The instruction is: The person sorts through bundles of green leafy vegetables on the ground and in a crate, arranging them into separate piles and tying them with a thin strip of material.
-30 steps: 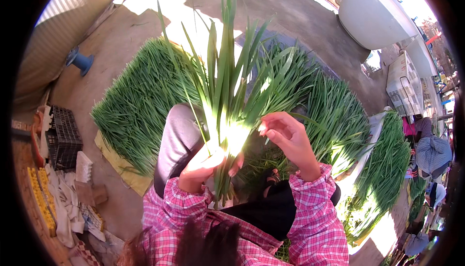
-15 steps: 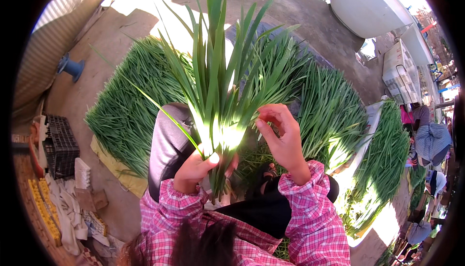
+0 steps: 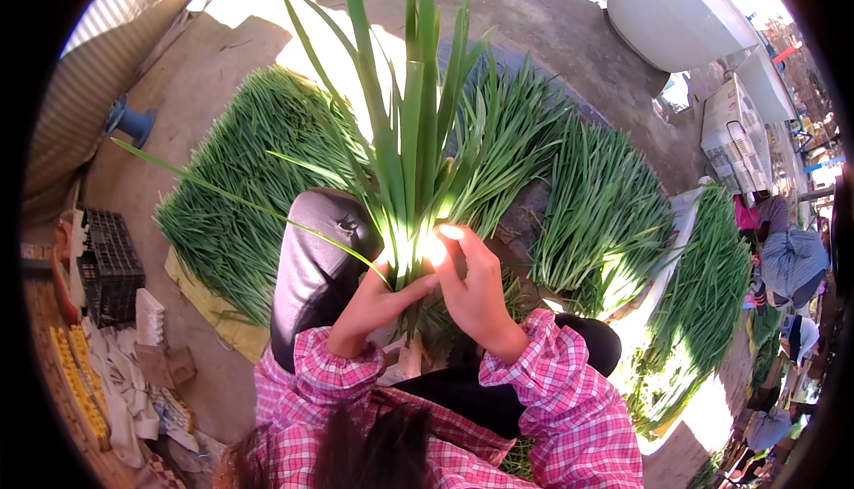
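Observation:
A bunch of long, flat-leaved garlic chives stands upright in front of me, leaf tips away from me. My left hand is closed round its lower part, the thumb lying across the stalks. Against the bunch's right side, my right hand has its fingertips and thumb pressed to the leaves just above the left thumb. Strong sunlight washes out the stalks between the hands. One thin leaf sticks out far to the left from my left hand.
Left of my knee lies a big heap of chives on a yellow sheet. More piles lie to the right, another further out. A black crate stands at the left, a white tub and white basket at the far right.
My right hand has moved left and in against the bunch. The bunch has drawn narrower and more upright, and my left hand has risen slightly. The stray leaf now points further left.

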`<state>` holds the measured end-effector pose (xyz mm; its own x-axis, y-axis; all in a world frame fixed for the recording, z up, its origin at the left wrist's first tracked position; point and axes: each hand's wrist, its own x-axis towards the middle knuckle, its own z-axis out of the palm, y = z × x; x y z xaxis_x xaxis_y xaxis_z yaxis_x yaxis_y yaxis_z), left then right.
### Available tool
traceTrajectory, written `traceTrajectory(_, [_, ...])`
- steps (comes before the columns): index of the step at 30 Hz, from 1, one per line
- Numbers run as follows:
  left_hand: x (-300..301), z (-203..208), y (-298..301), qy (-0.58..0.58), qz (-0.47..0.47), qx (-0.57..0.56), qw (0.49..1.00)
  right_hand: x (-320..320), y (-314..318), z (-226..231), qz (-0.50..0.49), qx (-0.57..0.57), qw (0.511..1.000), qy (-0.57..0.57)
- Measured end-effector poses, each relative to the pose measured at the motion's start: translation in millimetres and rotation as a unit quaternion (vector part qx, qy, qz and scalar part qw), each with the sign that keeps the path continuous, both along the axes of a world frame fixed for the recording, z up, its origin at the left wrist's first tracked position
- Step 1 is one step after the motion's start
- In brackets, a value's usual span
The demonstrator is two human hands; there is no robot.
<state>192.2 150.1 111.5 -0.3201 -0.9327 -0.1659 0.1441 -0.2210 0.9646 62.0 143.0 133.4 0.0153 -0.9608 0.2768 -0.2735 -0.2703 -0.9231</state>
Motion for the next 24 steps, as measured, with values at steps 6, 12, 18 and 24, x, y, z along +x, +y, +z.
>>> traceTrajectory(6, [-6.8,-4.8,-1.1,-0.025,-0.037,0.004,0.999,-7.0,-5.0,0.3,0.008,0.249,0.915,-0.317])
traceTrajectory(12, [-12.4,-8.3,-0.7,0.014,-0.03,0.021,0.999,-13.3,-4.9,-5.9,0.009,0.311,0.853,-0.419])
traceTrajectory(18, [-12.0,1.9,-2.1,0.056,-0.039,0.093,0.993,-15.1,-3.1,-2.5,0.037,0.252,0.887,-0.385])
traceTrajectory(24, [-13.8,0.1,-2.6,0.083,-0.079,0.08,0.99,-17.6,-8.6,-1.1,0.022,0.158,0.935,-0.318])
